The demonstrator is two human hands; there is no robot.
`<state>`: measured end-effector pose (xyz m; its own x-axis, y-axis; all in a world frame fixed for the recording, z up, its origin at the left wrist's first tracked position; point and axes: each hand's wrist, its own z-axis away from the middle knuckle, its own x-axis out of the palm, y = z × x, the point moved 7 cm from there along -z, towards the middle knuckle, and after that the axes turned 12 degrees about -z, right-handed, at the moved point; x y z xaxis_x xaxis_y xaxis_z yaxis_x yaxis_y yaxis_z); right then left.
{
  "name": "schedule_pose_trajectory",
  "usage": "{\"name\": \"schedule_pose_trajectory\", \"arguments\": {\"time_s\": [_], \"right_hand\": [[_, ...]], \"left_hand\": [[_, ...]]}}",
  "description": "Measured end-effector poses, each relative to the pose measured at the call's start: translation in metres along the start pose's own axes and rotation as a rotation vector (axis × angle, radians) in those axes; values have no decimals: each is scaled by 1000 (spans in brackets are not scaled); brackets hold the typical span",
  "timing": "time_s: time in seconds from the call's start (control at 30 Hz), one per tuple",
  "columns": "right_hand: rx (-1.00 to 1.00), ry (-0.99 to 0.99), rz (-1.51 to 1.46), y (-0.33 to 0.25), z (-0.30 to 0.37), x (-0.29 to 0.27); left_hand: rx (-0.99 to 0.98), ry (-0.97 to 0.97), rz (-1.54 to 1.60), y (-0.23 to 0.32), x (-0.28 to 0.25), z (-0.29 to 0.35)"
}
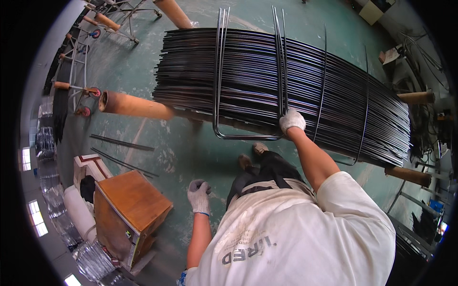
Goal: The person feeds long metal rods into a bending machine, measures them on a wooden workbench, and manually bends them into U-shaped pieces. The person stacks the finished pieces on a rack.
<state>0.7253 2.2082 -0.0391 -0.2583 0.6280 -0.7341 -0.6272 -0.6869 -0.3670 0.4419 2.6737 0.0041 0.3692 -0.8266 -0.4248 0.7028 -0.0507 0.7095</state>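
Observation:
A wide stack of straight black metal rods [253,71] lies across a support in front of me. Over it lie U-shaped bent metal rods [216,95], nested together, with their long legs pointing away and their bend hanging past the near edge. My right hand [292,121], in a white knit glove, is closed around the right corner of that bend. Low at my left side hangs my left hand [199,194], also gloved, its fingers curled in and nothing showing in them. Another thin bent rod [365,114] rests over the stack farther right.
Orange-brown tubes [136,106] stick out at the stack's ends. A brown wooden cabinet [133,195] stands at my left. Thin rods [121,142] lie on the green floor near it. Wheeled metal frames [78,71] stand far left; cables [422,55] hang at the right wall.

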Motion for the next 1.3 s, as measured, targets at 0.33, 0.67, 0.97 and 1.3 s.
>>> {"name": "schedule_pose_trajectory", "arguments": {"time_s": [0.33, 0.67, 0.97, 1.3], "right_hand": [[-17, -144, -1648, -50, 32, -16], [-608, -431, -1662, -179, 212, -83], [-686, -1213, -1395, -296, 485, 7], [-392, -1916, -1163, -381, 646, 109]], "left_hand": [[-11, 133, 185, -28, -22, 33], [67, 223, 371, -79, -129, 61], [356, 275, 495, -42, -349, 112], [623, 978, -330, -41, -442, 194]]}}
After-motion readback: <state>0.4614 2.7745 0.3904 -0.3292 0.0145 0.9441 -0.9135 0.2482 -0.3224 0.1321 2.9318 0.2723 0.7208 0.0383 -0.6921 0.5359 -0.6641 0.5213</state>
